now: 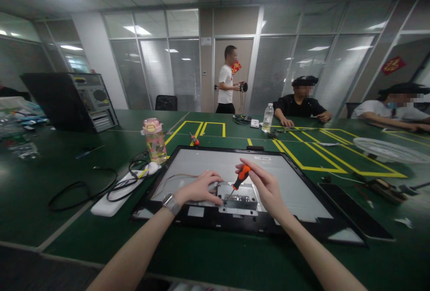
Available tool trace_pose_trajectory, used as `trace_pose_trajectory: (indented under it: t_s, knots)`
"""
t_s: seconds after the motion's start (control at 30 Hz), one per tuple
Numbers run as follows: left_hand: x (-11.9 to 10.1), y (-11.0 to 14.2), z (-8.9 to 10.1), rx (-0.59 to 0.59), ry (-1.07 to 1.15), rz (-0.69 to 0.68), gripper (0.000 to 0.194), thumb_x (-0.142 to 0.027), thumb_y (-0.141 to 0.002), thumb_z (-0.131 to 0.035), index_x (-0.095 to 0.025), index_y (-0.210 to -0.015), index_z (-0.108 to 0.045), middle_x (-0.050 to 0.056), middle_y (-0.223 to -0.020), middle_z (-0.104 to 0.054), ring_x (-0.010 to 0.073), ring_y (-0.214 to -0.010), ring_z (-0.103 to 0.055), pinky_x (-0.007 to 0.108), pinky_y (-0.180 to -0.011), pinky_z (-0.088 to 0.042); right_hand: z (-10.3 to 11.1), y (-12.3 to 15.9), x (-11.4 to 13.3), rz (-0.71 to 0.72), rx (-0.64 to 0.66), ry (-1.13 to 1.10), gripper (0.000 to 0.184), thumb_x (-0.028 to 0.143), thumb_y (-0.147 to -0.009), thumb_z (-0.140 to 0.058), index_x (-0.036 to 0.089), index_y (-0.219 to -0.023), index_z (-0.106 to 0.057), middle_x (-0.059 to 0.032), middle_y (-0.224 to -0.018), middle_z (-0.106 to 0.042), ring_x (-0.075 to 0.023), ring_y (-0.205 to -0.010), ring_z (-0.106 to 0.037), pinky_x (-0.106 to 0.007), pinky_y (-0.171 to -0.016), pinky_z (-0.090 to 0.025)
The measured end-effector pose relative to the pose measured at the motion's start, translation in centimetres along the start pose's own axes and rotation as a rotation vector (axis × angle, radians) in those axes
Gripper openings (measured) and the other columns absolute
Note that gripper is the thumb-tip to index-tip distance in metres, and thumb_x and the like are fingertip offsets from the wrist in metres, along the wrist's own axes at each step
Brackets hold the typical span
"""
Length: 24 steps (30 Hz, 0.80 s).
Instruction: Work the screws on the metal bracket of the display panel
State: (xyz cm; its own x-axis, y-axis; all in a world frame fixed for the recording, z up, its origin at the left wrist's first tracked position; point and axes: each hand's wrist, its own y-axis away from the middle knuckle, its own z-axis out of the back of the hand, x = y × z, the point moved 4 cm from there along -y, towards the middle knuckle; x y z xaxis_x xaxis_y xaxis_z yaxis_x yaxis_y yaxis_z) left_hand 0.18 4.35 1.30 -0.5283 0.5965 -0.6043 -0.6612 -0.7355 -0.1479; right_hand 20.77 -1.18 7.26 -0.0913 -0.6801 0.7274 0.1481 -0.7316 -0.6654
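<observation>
A flat monitor panel [295, 188] lies face down on the green table, its grey back up, with a small metal board [243, 197] near its front edge. My right hand [265, 186] is closed around an orange-handled screwdriver [240, 178], its tip down on the metal board. My left hand [199, 188] rests on the panel just left of the board, fingers curled and pressing beside the screwdriver tip. A watch sits on my left wrist [171, 203].
A pink-lidded bottle [155, 141], black cables [101, 186] on a white slab, and a computer case [80, 100] lie to the left. A black strip [356, 212] and a fan grille [391, 150] are on the right. Two people sit at the far side; one stands by the door.
</observation>
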Motion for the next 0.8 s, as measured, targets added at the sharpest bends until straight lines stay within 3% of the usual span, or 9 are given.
trace_pose_trajectory:
  t_s: [0.17, 0.33, 0.53, 0.7, 0.8]
  knots:
    - [-0.02, 0.05, 0.04, -0.005, 0.001, 0.013, 0.069, -0.048, -0.062, -0.084, -0.029, -0.124, -0.059, 0.005, -0.129, -0.049, 0.0282, -0.122, -0.046, 0.039, -0.106, -0.035, 0.31, -0.25, 0.28, 0.052, -0.082, 0.105, 0.022, 0.032, -0.086, -0.064, 0.028, -0.106, -0.073, -0.0061, -0.095, -0.070, -0.0244, -0.092, -0.064, -0.040, -0.082, -0.050]
    - [-0.15, -0.01, 0.04, 0.005, -0.007, 0.007, 0.069, -0.047, -0.063, -0.083, -0.028, -0.125, -0.058, 0.006, -0.129, -0.049, 0.0283, -0.122, -0.046, 0.039, -0.107, -0.035, 0.21, -0.42, 0.22, -0.005, 0.012, 0.000, 0.029, 0.034, -0.093, -0.053, 0.027, -0.117, -0.068, -0.0080, -0.111, -0.070, -0.0251, -0.100, -0.066, -0.043, -0.088, -0.051]
    - [-0.04, -0.02, -0.02, 0.005, -0.001, 0.014, 0.067, -0.046, -0.063, -0.084, -0.029, -0.123, -0.059, 0.005, -0.128, -0.049, 0.0282, -0.121, -0.046, 0.038, -0.106, -0.035, 0.56, -0.44, -0.34, 0.046, -0.129, 0.057, 0.017, 0.032, -0.083, -0.068, 0.025, -0.097, -0.074, -0.0042, -0.084, -0.069, -0.0214, -0.082, -0.065, -0.037, -0.076, -0.052]
    - [0.04, -0.03, -0.03, 0.002, 0.006, 0.000, 0.067, -0.047, -0.062, -0.084, -0.030, -0.122, -0.060, 0.004, -0.126, -0.050, 0.0278, -0.120, -0.046, 0.038, -0.105, -0.035, 0.53, -0.43, -0.04, 0.056, -0.103, 0.091, 0.020, 0.032, -0.090, -0.058, 0.025, -0.102, -0.073, -0.0067, -0.093, -0.069, -0.0227, -0.089, -0.063, -0.038, -0.078, -0.050]
    - [0.00, -0.02, -0.01, 0.008, 0.005, 0.008, 0.067, -0.046, -0.063, -0.084, -0.029, -0.123, -0.060, 0.005, -0.128, -0.049, 0.0282, -0.122, -0.046, 0.038, -0.106, -0.035, 0.46, -0.28, 0.10, 0.049, -0.124, 0.089, 0.017, 0.031, -0.088, -0.062, 0.025, -0.099, -0.073, -0.0062, -0.091, -0.068, -0.0225, -0.088, -0.063, -0.037, -0.077, -0.049]
